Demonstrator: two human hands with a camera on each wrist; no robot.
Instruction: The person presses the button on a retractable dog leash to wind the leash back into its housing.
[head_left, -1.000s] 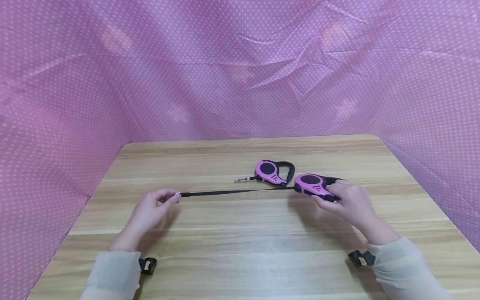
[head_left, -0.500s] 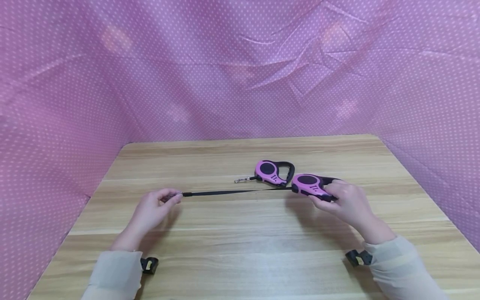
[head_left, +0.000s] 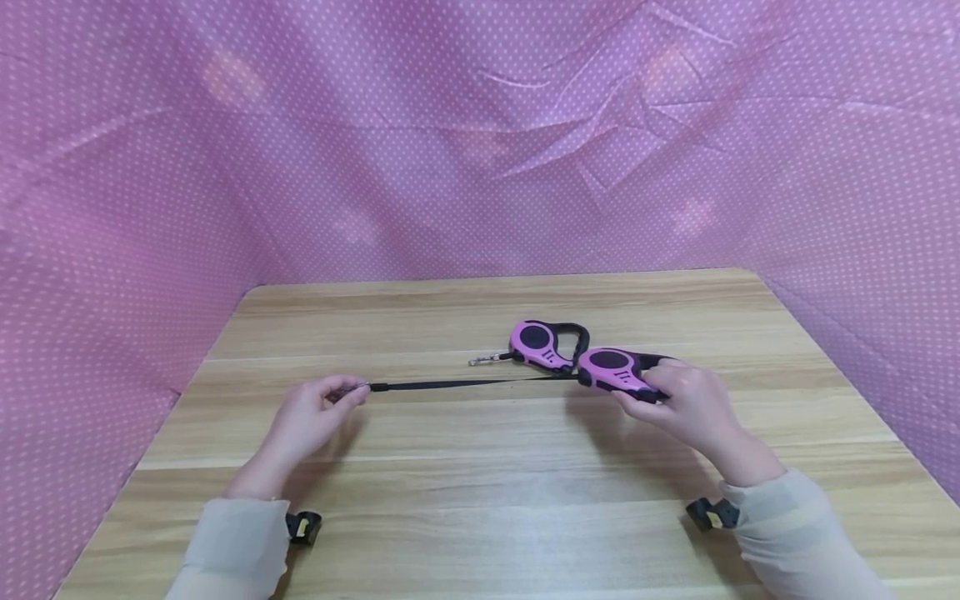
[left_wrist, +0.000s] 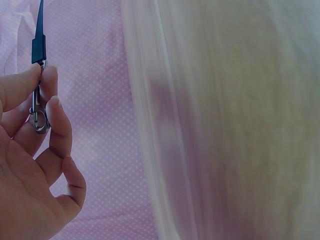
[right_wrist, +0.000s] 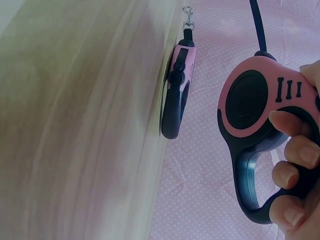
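My right hand (head_left: pixel 690 408) grips the black handle of a pink-and-black retractable dog leash (head_left: pixel 611 369), its fingers curled through the loop in the right wrist view. From that casing a black strap (head_left: pixel 465 384) runs taut leftward above the table. At its far end my left hand (head_left: pixel 311 417) pinches the metal snap hook (left_wrist: pixel 40 117) between thumb and fingers. A second matching leash (head_left: pixel 534 343) lies on the table just behind the held one, its strap drawn in and its own silver hook (head_left: pixel 487 359) pointing left.
The wooden table (head_left: pixel 480 517) spreads under both hands. A pink dotted cloth (head_left: pixel 480 167) hangs behind it and along both sides. Small black wrist cameras (head_left: pixel 303 527) stick out from both sleeves.
My right hand and the held casing have shifted slightly left, and my left hand slightly right, so the stretched strap is shorter. The second leash has stayed put.
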